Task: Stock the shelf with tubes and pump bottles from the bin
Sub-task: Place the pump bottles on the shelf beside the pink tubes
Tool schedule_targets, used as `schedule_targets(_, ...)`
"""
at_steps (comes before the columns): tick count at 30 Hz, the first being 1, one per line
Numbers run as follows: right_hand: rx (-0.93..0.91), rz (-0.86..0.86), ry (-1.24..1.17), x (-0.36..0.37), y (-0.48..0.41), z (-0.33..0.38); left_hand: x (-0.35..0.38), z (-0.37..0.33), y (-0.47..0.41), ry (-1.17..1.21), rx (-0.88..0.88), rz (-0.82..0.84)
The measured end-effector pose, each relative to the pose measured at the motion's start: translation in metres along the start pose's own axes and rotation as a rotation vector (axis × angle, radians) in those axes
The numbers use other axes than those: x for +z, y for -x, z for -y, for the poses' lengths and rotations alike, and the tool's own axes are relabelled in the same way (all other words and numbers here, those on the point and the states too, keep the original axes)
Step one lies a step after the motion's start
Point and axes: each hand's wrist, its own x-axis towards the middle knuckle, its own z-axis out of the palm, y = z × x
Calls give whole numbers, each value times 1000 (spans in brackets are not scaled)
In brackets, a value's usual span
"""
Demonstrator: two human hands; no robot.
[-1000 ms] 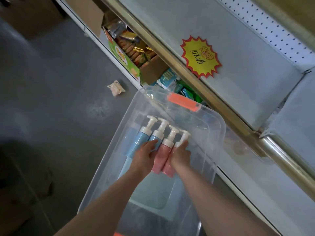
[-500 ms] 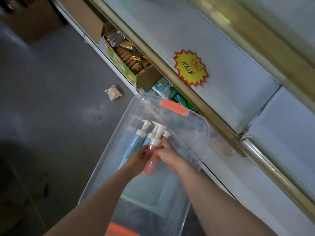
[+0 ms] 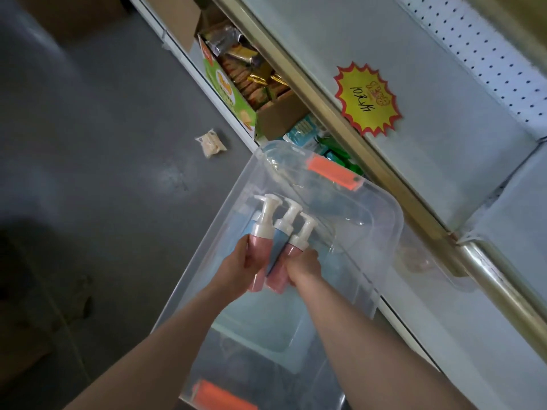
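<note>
Both hands hold a bunch of pump bottles with white pump heads above the clear plastic bin [image 3: 381,208]. My left hand [image 3: 236,270] grips a pink bottle [image 3: 259,255] at the left of the bunch. My right hand [image 3: 302,267] grips another pink bottle [image 3: 279,275]. A blue bottle [image 3: 278,241] is wedged between the two pink ones, and a second blue one [image 3: 256,221] shows behind the left pink bottle. The grey shelf [image 3: 444,149] with a brass front rail runs diagonally at the right.
The bin has orange latches [image 3: 333,171] and stands on the grey floor against the shelf unit. A yellow starburst price tag [image 3: 368,99] lies on the shelf. Below the rail sit a cardboard box of snack packs [image 3: 248,81] and green packets. A small packet [image 3: 210,142] lies on the floor.
The bottles have been gathered from a flat row into a tight bunch and lifted off the bin floor. A pink bottle now sits in my left hand.
</note>
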Motion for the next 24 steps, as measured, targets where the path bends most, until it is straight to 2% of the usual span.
schedule_targets(9,-25,18,58,-13,8,4,2,-1,0,35,-8,2)
schedule_targets(15,-184,8,86,-56,51,11,-9,-32,30,79,-17,31)
schedule_targets(24,-386,-71,61,-136,149,15,-38,-110,98,143,168,21)
